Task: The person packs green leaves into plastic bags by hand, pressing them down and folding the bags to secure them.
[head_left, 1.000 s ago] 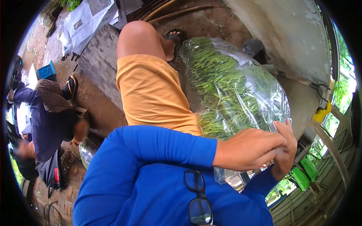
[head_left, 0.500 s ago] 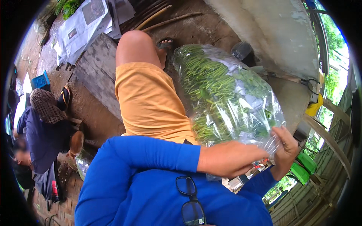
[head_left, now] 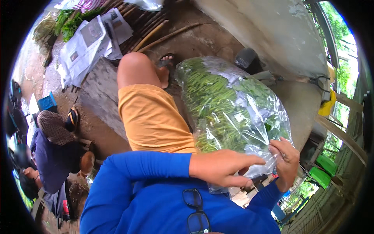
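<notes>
A large clear plastic bag (head_left: 230, 105) stuffed with long green stems and leaves lies to the right of my bent leg. My right hand (head_left: 286, 158) is closed on the gathered plastic at the bag's near right end. Just left of it, my left hand (head_left: 228, 167) reaches across my body over the bag's near edge. Its index finger and thumb are stretched apart with nothing seen between them; the other fingers are largely hidden.
A wooden plank (head_left: 103, 99) and newspaper sheets (head_left: 87, 48) lie left of my leg, with poles (head_left: 150, 35) beyond. Another person (head_left: 58, 158) sits at far left beside a blue container (head_left: 47, 102). A dark round object (head_left: 248, 59) stands by the pale wall (head_left: 269, 27).
My left hand has drawn back leftward from the gathered plastic, its thumb and index finger spreading. My right hand keeps hold of the bag. The view has tilted slightly.
</notes>
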The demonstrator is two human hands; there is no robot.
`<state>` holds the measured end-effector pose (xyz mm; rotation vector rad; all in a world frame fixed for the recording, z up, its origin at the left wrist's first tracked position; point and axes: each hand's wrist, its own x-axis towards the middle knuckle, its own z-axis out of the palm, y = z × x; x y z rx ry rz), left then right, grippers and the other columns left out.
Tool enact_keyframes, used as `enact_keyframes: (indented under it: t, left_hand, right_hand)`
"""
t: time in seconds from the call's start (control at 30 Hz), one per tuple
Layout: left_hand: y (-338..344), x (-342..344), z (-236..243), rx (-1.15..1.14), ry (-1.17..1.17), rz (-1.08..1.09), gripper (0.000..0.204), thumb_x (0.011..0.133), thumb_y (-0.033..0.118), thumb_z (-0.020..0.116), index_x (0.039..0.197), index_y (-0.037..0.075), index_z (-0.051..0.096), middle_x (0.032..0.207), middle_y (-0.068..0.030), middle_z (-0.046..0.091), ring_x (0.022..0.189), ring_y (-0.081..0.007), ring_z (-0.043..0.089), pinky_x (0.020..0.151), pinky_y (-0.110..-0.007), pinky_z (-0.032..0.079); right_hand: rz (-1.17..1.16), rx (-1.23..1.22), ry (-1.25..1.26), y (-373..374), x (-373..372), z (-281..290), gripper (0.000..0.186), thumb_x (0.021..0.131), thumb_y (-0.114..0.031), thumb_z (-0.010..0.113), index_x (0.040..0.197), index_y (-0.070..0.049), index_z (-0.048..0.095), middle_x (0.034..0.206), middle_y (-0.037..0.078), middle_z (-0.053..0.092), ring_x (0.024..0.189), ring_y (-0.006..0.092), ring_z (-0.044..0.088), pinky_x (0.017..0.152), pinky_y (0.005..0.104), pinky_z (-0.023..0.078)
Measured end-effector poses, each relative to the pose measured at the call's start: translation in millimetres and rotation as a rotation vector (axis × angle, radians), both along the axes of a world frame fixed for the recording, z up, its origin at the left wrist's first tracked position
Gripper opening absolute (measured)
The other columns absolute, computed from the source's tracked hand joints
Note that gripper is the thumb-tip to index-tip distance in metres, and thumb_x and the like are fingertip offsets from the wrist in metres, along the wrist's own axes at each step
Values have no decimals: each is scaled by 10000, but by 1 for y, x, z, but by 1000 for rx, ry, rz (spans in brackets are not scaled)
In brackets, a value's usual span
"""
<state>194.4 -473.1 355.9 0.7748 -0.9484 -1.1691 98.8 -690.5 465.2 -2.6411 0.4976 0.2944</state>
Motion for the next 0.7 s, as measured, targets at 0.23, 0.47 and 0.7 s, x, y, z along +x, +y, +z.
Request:
enact_keyframes:
  t: [0.23,0.47,0.7]
  left_hand:
    - [48,86,-46,391,-770,851,467,874,220,738,1294,79,588,989,-125,658,938,-272,648,800,-385,514]
    - [97,128,-116,1209,-1391,1050,629,824,407,706,1354,108,551,1442,-181,448,1346,-420,391,1082,-602,309]
    - [83,149,-138,1073,-1259,934,467,835,505,655,1095,124,728,1215,-59,659,1256,-264,509,993,-464,380]
  right_hand:
    - [-5,-33,-235,1,4,-9,220,801,4,732,1019,20,713,861,147,715,857,277,693,1046,490,453]
    - [139,-33,-474,12,16,-37,196,832,22,698,1028,19,713,1003,164,718,965,301,689,1025,465,475]
    - [116,1,-687,47,43,-56,255,925,-8,606,1168,15,676,1267,194,642,1165,333,616,1028,415,460]
